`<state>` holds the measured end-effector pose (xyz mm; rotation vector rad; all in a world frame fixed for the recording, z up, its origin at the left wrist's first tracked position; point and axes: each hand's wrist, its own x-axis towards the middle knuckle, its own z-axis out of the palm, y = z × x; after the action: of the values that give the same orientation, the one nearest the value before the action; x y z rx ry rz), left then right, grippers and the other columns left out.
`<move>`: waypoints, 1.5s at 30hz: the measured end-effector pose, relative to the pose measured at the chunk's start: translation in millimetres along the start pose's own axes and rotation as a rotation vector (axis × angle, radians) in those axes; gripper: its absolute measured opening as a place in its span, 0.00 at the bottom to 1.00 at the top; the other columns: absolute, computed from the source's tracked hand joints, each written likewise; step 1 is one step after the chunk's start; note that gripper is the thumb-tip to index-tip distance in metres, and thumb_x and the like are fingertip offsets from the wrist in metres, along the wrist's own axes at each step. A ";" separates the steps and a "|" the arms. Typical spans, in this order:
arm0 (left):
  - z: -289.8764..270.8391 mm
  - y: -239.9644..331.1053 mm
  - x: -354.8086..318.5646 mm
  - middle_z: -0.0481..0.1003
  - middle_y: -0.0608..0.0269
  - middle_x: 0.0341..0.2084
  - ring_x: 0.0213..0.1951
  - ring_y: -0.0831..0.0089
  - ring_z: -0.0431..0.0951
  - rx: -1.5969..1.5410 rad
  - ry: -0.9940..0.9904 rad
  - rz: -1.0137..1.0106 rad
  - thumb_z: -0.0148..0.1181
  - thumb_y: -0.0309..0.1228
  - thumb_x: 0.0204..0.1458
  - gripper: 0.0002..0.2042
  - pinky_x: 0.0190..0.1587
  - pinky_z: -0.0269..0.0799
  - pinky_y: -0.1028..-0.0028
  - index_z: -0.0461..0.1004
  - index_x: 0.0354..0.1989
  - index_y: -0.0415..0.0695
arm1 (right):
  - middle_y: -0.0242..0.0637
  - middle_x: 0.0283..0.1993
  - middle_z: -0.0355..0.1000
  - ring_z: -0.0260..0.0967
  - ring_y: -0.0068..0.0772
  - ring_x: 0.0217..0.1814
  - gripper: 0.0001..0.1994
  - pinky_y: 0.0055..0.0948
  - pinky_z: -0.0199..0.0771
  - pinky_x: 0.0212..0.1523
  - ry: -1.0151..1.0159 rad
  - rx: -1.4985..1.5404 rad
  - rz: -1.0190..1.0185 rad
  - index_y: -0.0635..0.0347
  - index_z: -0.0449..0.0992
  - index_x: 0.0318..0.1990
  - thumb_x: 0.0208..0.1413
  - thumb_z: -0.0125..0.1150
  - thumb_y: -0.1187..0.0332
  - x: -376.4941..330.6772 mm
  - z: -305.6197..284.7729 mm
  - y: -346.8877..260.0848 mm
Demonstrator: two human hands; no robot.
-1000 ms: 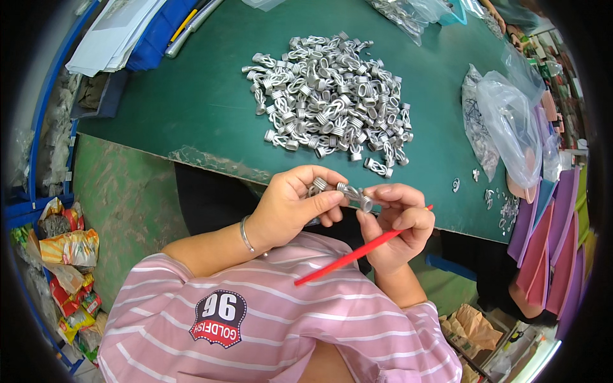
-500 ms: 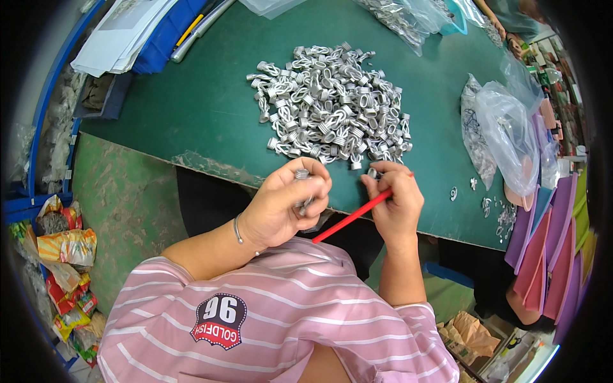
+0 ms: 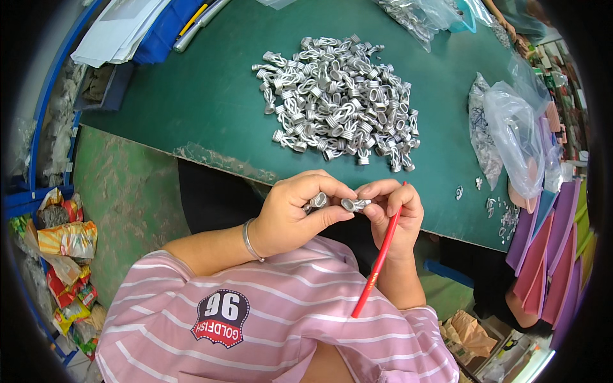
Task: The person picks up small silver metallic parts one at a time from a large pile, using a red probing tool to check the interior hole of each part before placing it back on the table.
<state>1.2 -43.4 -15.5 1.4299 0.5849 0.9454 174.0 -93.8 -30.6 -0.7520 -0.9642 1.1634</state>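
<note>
Near the table's front edge my two hands have come close together. My left hand (image 3: 295,210) is closed round a small silvery metal fitting (image 3: 318,200), a ribbed oval ring with a twisted loop. A second such fitting (image 3: 352,204) lies between the fingertips of both hands, its oval opening toward the left. Thumb and forefinger of my right hand (image 3: 397,214) pinch that second fitting. The same hand also grips a thin red pencil-like stick (image 3: 373,274), which slants down toward my shirt. Beyond my hands a heap of like fittings (image 3: 338,102) covers the green table (image 3: 191,108).
Clear plastic bags (image 3: 514,140) and small metal bits (image 3: 509,217) lie at the right. Purple and pink sheets (image 3: 543,255) hang over the right edge. A blue bin with papers (image 3: 121,29) stands far left. Another person's arm (image 3: 501,19) shows at the far right.
My right hand has moved left and met my left hand, bringing its fitting between both hands' fingertips. The red stick has swung to point more steeply downward.
</note>
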 end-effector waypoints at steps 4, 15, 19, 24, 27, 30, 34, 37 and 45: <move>-0.5 -1.0 0.0 0.72 0.64 0.27 0.26 0.83 0.69 0.073 0.006 0.088 0.61 0.21 0.44 0.10 0.29 0.64 0.83 0.73 0.37 0.38 | 0.50 0.39 0.67 0.70 0.42 0.43 0.16 0.34 0.75 0.42 0.013 -0.199 -0.095 0.60 0.56 0.25 0.43 0.59 0.87 -3.6 2.1 -0.6; 3.9 1.0 -7.0 0.74 0.63 0.25 0.18 0.88 0.63 -0.539 -0.009 -0.488 0.55 0.25 0.52 0.12 0.18 0.57 0.87 0.70 0.44 0.37 | 0.49 0.38 0.67 0.69 0.37 0.37 0.22 0.31 0.73 0.37 0.011 -0.517 -0.426 0.57 0.54 0.31 0.38 0.64 0.86 -8.8 18.8 -12.1; 4.4 -1.8 -8.6 0.74 0.62 0.23 0.16 0.88 0.62 -0.629 -0.002 -0.525 0.55 0.25 0.52 0.10 0.16 0.55 0.87 0.70 0.42 0.36 | 0.50 0.39 0.66 0.68 0.33 0.37 0.21 0.27 0.73 0.37 0.075 -0.481 -0.380 0.58 0.53 0.32 0.40 0.63 0.85 -10.2 22.5 -12.3; 1.9 -2.0 -10.8 0.73 0.57 0.23 0.15 0.86 0.62 -0.626 0.010 -0.546 0.57 0.25 0.50 0.07 0.15 0.55 0.87 0.71 0.37 0.36 | 0.50 0.40 0.66 0.67 0.28 0.36 0.18 0.24 0.72 0.38 0.136 -0.429 -0.192 0.60 0.55 0.33 0.43 0.60 0.85 -10.6 14.1 -8.2; 1.2 -2.2 -9.8 0.73 0.57 0.21 0.15 0.87 0.62 -0.639 0.019 -0.547 0.57 0.25 0.50 0.06 0.15 0.55 0.87 0.71 0.35 0.37 | 0.48 0.41 0.66 0.66 0.28 0.38 0.13 0.26 0.69 0.41 0.167 -0.337 -0.135 0.62 0.56 0.35 0.49 0.56 0.81 -8.0 15.6 -10.6; 1.0 -4.1 -9.8 0.72 0.58 0.21 0.14 0.87 0.61 -0.642 0.038 -0.534 0.56 0.24 0.51 0.06 0.14 0.54 0.87 0.70 0.35 0.37 | 0.44 0.36 0.66 0.64 0.28 0.34 0.17 0.24 0.64 0.35 0.250 -0.413 -0.171 0.67 0.58 0.48 0.58 0.43 0.62 -3.9 8.6 -8.1; 0.4 -1.3 -7.5 0.72 0.63 0.20 0.15 0.88 0.60 -0.646 0.049 -0.546 0.56 0.25 0.51 0.05 0.14 0.53 0.87 0.71 0.34 0.37 | 0.36 0.29 0.60 0.56 0.22 0.26 0.15 0.21 0.57 0.27 0.281 -0.418 -0.275 0.68 0.61 0.46 0.54 0.45 0.68 -5.4 -2.4 -13.3; 1.4 -3.3 -7.1 0.72 0.63 0.20 0.15 0.88 0.61 -0.639 0.060 -0.541 0.57 0.25 0.51 0.05 0.15 0.53 0.87 0.71 0.34 0.37 | 0.37 0.29 0.62 0.56 0.22 0.25 0.09 0.19 0.56 0.25 0.379 -0.223 -0.299 0.69 0.64 0.40 0.51 0.48 0.74 -7.1 13.8 -11.3; 1.2 -6.8 -8.5 0.69 0.69 0.20 0.17 0.89 0.62 -0.629 0.083 -0.497 0.59 0.22 0.48 0.07 0.17 0.55 0.87 0.71 0.35 0.37 | 0.42 0.31 0.67 0.63 0.27 0.31 0.10 0.23 0.64 0.30 0.133 -0.521 -0.308 0.69 0.67 0.43 0.53 0.48 0.76 -7.3 5.4 -13.4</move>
<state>-1.0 -50.4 -23.7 0.6416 0.5974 0.6986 173.7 -104.2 -18.2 -1.0358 -1.2371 0.5870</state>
